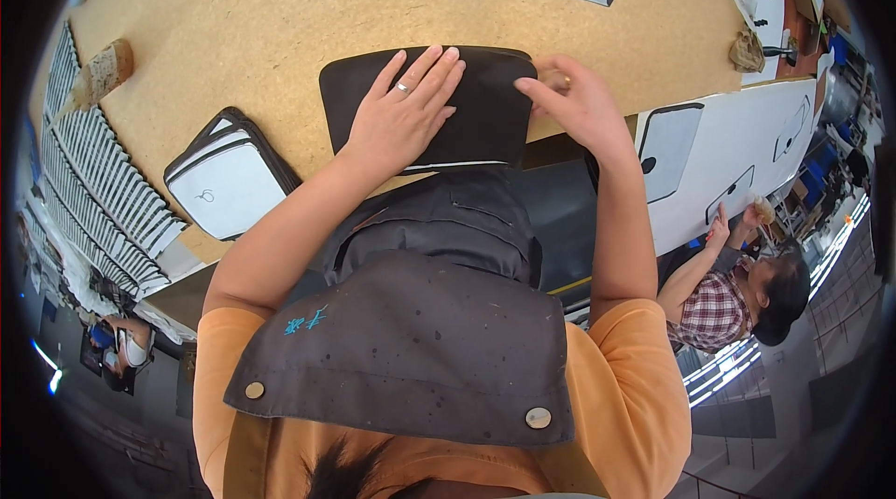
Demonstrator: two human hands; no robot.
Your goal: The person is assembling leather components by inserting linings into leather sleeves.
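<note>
Left hand (397,116): flat, unclamped, on black panel (492,116) | right hand (585,107): at its edge, grip indeterminable | work: seemingly midway, remainder unclear

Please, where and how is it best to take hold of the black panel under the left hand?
Probably at the near right corner of the black panel, coming from the near right and pinching above and below. The panel lies flat on the table, but this corner seems to overhang the edge, leaving room underneath.
</note>
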